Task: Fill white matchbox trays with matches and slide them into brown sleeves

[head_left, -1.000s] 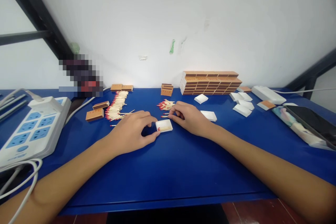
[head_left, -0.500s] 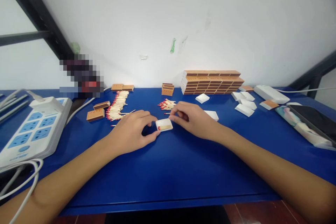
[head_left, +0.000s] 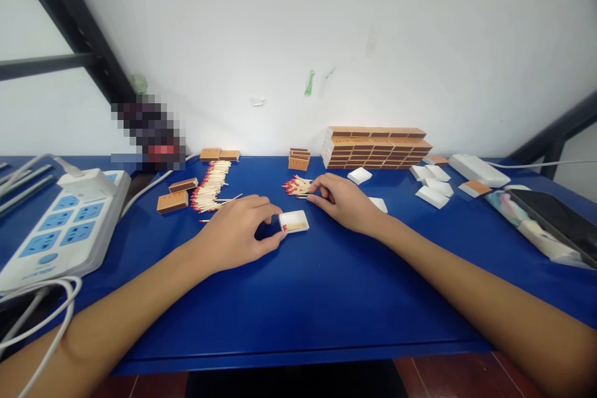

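Note:
My left hand (head_left: 236, 230) rests on the blue table (head_left: 298, 298), thumb and forefinger pinching the left end of a small white matchbox tray (head_left: 293, 221) that has a few red-tipped matches in it. My right hand (head_left: 342, 199) lies beyond the tray with its fingers curled at the edge of a small heap of matches (head_left: 296, 186), fingertips touching them. A longer row of matches (head_left: 211, 186) lies to the left, behind my left hand.
A stack of brown matchbox sleeves (head_left: 375, 147) stands against the wall, with loose white trays (head_left: 431, 186) to its right. Brown sleeves (head_left: 172, 201) lie at left. A power strip (head_left: 60, 224) with cables sits far left; a phone (head_left: 555, 217) far right.
My right hand has moved away from the tray, back and left, to the small heap of matches. My left hand keeps its hold on the tray.

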